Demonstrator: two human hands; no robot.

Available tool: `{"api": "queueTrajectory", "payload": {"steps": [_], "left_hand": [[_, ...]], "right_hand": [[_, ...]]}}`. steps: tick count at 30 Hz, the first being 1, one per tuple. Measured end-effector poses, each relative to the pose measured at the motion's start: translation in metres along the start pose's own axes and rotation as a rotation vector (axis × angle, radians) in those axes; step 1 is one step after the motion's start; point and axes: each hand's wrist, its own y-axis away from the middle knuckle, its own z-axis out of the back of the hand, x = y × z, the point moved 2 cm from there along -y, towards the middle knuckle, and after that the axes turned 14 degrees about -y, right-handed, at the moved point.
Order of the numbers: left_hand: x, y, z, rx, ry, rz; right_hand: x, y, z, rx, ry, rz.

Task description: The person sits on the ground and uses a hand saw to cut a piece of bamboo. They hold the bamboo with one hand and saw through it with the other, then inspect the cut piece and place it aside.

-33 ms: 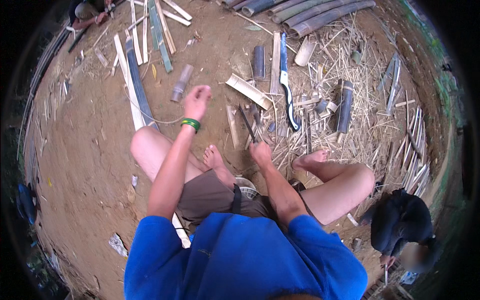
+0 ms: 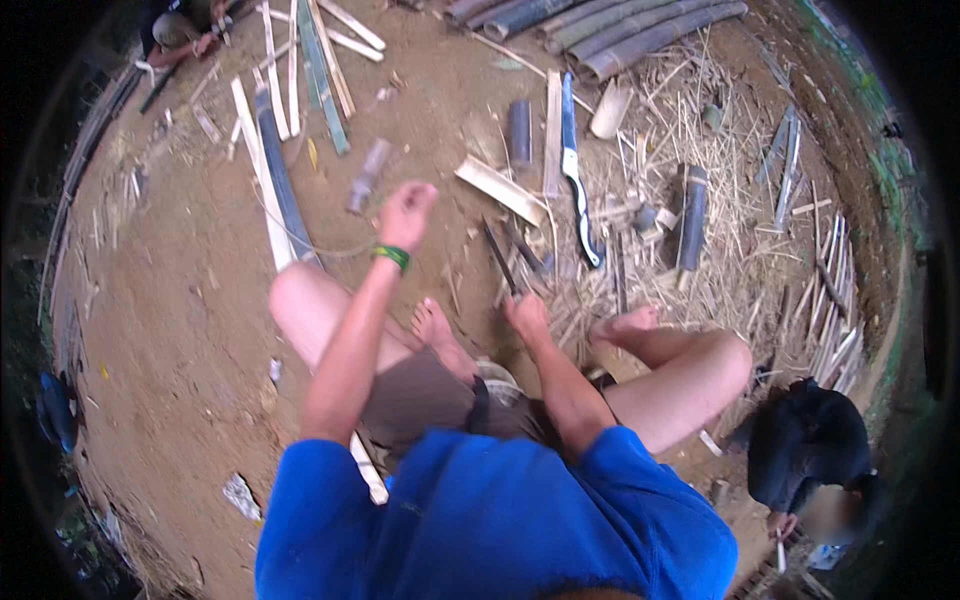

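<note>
My right hand (image 2: 528,316) is closed around the handle of a knife (image 2: 499,257), its dark narrow blade pointing away from me and slightly left. My left hand (image 2: 407,215) is raised over the ground beyond my left knee, its fingers loosely bent and apart, somewhat blurred, with nothing visible in them. A short bamboo tube (image 2: 369,176) lies just beyond it. Farther right is a split bamboo half (image 2: 500,190), hollow side up. A folding saw (image 2: 574,178) with a blue blade cover and a white-and-black handle lies right of that.
Bamboo shavings (image 2: 740,190) litter the ground at right, with a dark bamboo section (image 2: 690,218) among them. Bamboo poles (image 2: 640,40) are stacked at the far side. Long split strips (image 2: 280,180) lie at left. Other people crouch at far left and near right (image 2: 805,440).
My left hand has shifted slightly right. The pale bamboo slat that lay left of the knife no longer shows clearly; only a faint blur is near there. The knife stays in my right hand.
</note>
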Motion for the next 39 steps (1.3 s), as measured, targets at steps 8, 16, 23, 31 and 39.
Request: {"api": "queueTrajectory", "payload": {"steps": [8, 16, 23, 31, 39], "left_hand": [[0.12, 0.033, -0.061, 0.538, -0.763, 0.298], [0.156, 0.105, -0.107, 0.381, -0.68, 1.044], [0.193, 0.095, -0.158, 0.17, -0.84, 1.125], [0.224, 0.093, -0.17, 0.057, -0.595, 1.156], [0.158, 0.069, -0.151, 0.03, 0.215, 0.83]], "right_hand": [[0.017, 0.028, 0.006, 0.078, 0.001, 0.002], [-0.067, 0.034, -0.028, 0.09, 0.015, 0.12], [-0.082, -0.036, 0.025, -0.37, 0.212, 0.209], [-0.085, -0.06, 0.05, -0.011, 0.247, 0.029], [-0.018, -0.039, -0.001, -0.24, -0.489, 0.105]]}}
